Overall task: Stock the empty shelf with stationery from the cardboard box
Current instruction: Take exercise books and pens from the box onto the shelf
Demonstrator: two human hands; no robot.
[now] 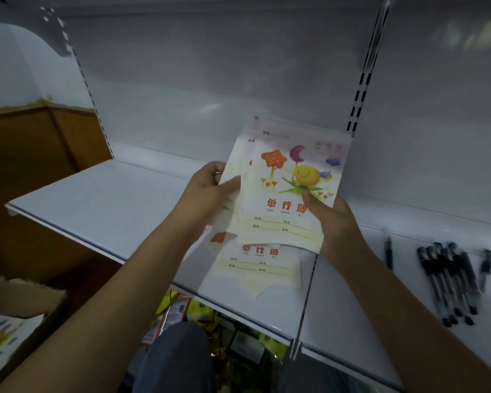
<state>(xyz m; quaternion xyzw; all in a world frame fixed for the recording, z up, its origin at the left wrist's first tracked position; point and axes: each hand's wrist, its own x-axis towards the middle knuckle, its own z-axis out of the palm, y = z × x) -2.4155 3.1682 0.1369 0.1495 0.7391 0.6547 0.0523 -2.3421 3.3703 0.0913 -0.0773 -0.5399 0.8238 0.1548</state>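
Note:
A fanned stack of thin exercise books [289, 182], pale yellow covers with a star, moon and snail picture and red characters, is held above the white shelf [102, 205]. My left hand [210, 191] grips the stack's left edge, thumb on top. My right hand [332, 219] pinches its lower right part with the thumb on the cover. More of the same exercise books [255, 265] lie flat on the shelf just below the held stack. The cardboard box [20, 307] stands at the lower left, one book cover showing inside it.
Several black pens [448, 282] lie on the shelf to the right, with a single pen [389, 251] and another pen [485, 265] beside them. A metal divider [306, 304] splits the shelf. Packaged goods [182, 310] fill the shelf below. A brown wooden panel [40, 143] is at left.

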